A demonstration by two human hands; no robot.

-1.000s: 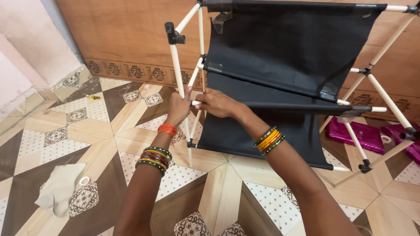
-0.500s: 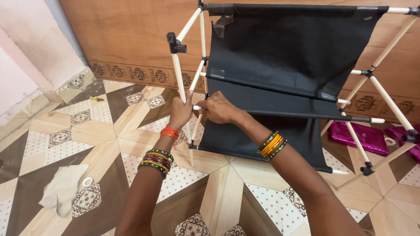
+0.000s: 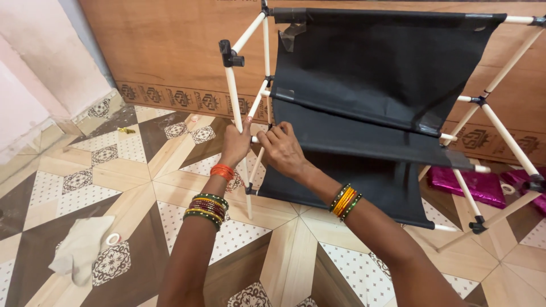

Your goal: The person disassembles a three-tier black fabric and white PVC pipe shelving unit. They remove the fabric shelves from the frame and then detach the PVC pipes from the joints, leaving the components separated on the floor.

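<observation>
A rack (image 3: 364,108) of pale rods, black plastic joints and three black cloth shelves stands on the patterned tile floor (image 3: 142,187), close in front of a brown board (image 3: 170,51) that leans at the back. The left hand (image 3: 235,143) is clenched around an upright rod (image 3: 236,116) at the rack's near left corner, roughly halfway between the black joint (image 3: 230,54) at its top and its foot on the floor. The right hand (image 3: 284,149) is just beside it, its fingers (image 3: 272,135) bent around the left end of a cross rod (image 3: 255,139) that carries the middle cloth shelf (image 3: 364,136); the white tip of that rod pokes out between the two hands, almost touching the upright. I cannot tell whether the tip meets the upright. Both wrists wear stacks of coloured bangles. The rack's right side spreads out toward the right edge, its legs resting on the tiles near some shiny pink packets (image 3: 466,181). Well apart, on the floor at the lower left, lie a crumpled pale cloth (image 3: 79,247) and a small roll of tape (image 3: 112,239) touching its edge.
</observation>
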